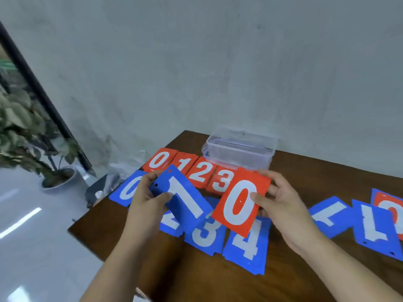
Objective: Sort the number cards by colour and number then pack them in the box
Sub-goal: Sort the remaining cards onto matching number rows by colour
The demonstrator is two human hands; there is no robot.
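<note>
Blue card, likely 1, in left hand.

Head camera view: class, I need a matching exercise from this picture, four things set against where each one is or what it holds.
1 left hand
2 right hand
3 clear box
4 blue 4 card

a lies flat in the near row
b grips the red 0 card
c grips a blue card
d stands behind the red row

Pairs: 1-c, 2-b, 3-d, 4-a

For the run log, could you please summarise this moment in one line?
left hand grips blue 1 card | right hand grips red 0 card | stage sorting
</note>
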